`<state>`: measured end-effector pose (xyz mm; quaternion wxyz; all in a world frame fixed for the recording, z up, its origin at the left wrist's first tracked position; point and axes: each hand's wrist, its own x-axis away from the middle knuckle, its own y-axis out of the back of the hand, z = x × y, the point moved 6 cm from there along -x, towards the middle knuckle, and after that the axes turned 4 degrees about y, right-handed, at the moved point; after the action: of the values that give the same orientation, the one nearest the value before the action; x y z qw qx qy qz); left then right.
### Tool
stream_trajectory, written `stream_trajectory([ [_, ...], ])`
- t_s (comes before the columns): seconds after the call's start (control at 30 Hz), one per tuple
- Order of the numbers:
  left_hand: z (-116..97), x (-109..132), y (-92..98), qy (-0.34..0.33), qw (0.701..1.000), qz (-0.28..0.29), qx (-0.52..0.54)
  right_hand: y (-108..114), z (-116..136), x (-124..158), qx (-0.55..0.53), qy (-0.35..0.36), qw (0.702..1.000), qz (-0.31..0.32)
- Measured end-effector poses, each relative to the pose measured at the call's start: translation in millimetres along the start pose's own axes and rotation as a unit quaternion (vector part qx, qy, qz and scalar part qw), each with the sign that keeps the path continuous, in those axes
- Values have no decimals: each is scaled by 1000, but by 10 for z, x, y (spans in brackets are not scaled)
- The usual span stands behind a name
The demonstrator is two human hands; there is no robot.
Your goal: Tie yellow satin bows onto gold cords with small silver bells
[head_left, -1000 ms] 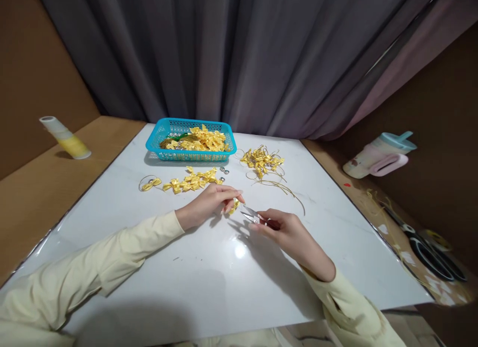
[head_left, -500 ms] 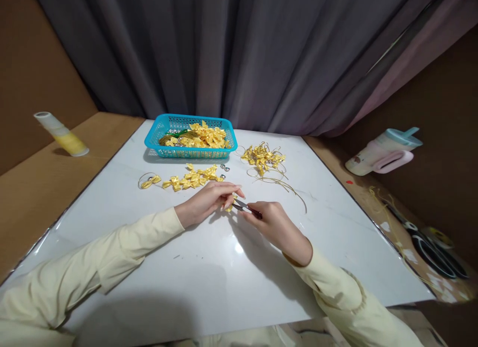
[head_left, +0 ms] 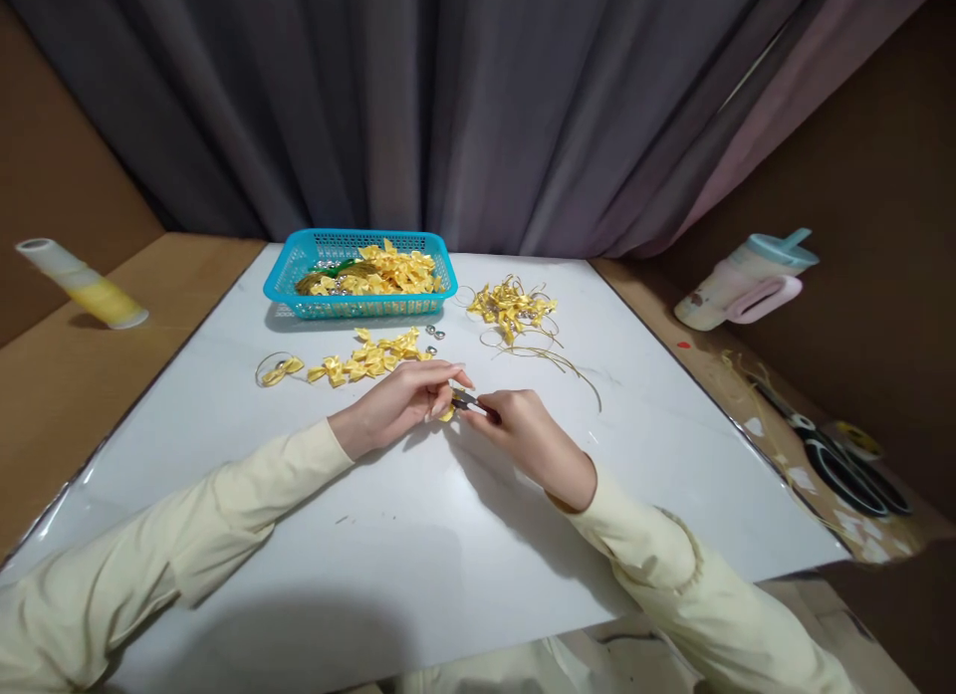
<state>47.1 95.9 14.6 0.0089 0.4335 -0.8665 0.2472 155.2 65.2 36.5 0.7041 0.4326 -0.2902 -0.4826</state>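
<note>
Over the middle of the white table (head_left: 314,555), my left hand (head_left: 399,403) pinches a small yellow bow (head_left: 446,415), mostly covered by the fingers. In my right hand (head_left: 530,435) are small thread snips (head_left: 478,405) with a dark red handle. Their blades sit close together at the bow, and their tips are hidden by it and my left fingers. Just beyond my left hand lies a row of yellow satin bows (head_left: 373,355) with a few small silvery pieces (head_left: 435,333). A bow with a looped gold cord (head_left: 282,372) lies at the row's left end.
At the back stands a blue basket (head_left: 358,306) of yellow bows and cords. Finished-looking bows with gold cords (head_left: 515,306) lie in a heap to its right. A yellow spool (head_left: 97,296) leans at left; a tumbler (head_left: 739,281) and large scissors (head_left: 836,465) are at right.
The snips' blades have come together; they were apart before. Both hands stay close to the same bow. The whole view has shifted slightly, so the table's things appear further left.
</note>
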Motion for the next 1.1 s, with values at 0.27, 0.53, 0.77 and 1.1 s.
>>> stream_trajectory([
  [0.27,11,7,-24,6,1000,8,-14,-18,32,-14,14,-8,1000,1],
  [0.53,-8,18,-49,11,1000,3,-14,-27,57,-11,15,2,1000,1],
  [0.77,-9,27,-49,11,1000,2,-12,-31,52,-23,18,5,1000,3],
  [1.1,-15,23,-68,9,1000,8,-23,-38,52,-26,21,26,999,-10],
])
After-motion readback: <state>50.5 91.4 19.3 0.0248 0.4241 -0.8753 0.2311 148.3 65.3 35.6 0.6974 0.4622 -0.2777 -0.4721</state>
